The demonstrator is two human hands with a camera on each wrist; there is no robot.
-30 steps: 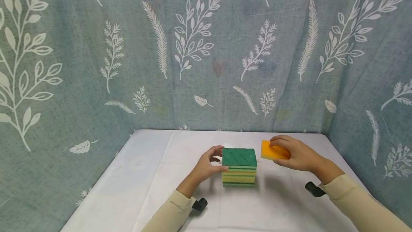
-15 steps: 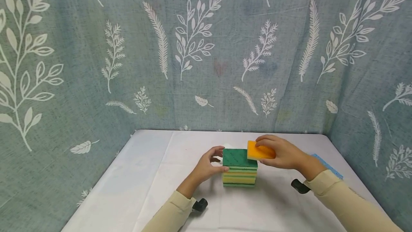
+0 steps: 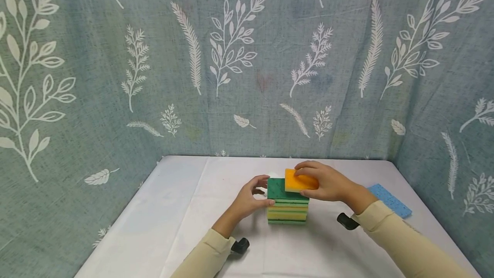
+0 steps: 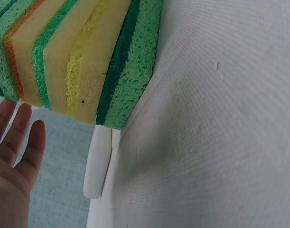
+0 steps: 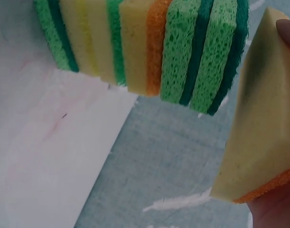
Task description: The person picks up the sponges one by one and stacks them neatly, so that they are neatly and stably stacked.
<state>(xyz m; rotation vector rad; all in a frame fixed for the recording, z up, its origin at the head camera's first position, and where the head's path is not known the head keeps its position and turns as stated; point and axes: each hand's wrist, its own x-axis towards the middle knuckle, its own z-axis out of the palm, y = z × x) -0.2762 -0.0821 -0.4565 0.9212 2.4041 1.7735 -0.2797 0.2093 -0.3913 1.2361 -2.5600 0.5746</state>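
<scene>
Orange sponge (image 3: pixel 295 184), gripped by the right hand (image 3: pixel 328 181), has moved above the stack (image 3: pixel 287 206) the straight-fingered left hand (image 3: pixel 250 197) touches.

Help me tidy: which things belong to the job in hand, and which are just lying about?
Likely in the job:
orange sponge, in right hand
sponge stack, left hand beside it

Likely just lying about:
blue sponge, on the table

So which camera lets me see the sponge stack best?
The right wrist view: every coloured layer of the sponge stack shows up close, though cropped. The left wrist view is close too, but cuts off part of its upper end. The head view shows it small, with the left hand and held orange sponge overlapping it.
</scene>
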